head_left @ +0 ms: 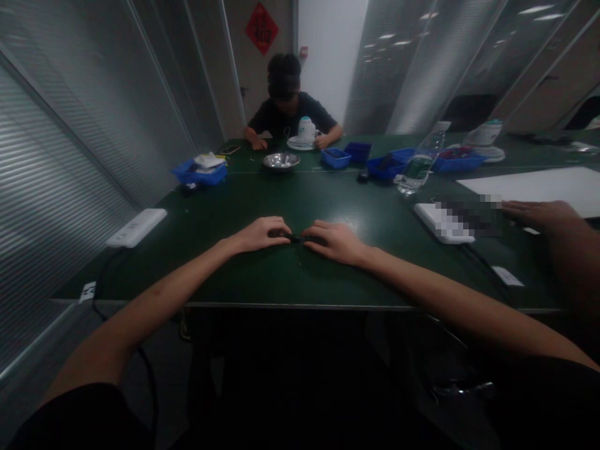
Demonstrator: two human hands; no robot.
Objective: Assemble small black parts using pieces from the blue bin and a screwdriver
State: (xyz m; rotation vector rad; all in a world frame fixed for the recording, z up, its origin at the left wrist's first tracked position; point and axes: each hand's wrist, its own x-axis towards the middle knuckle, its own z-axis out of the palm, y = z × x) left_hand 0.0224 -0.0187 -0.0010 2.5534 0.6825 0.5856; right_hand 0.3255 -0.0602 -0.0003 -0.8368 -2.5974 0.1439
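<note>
Both of my hands meet over the middle of the dark green table [262, 281], with a small dark, slim object [295, 238] between them. My left hand [264, 234] has its fingers closed around the object's left end. On the other end, my right hand [335, 240] is closed with curled fingers. Only a short black stretch of the object shows in the gap; the fingers hide the rest, so its kind is unclear. Both hands rest at or just above the tabletop.
White power strips [137, 227] lie at left and right [435, 222]. Farther back are a steel bowl [281, 162], blue trays [199, 172] and a water bottle [419, 169]. A person [285, 94] sits opposite with a white fan. Another person's hand [544, 214] lies at right near a white sheet [553, 187].
</note>
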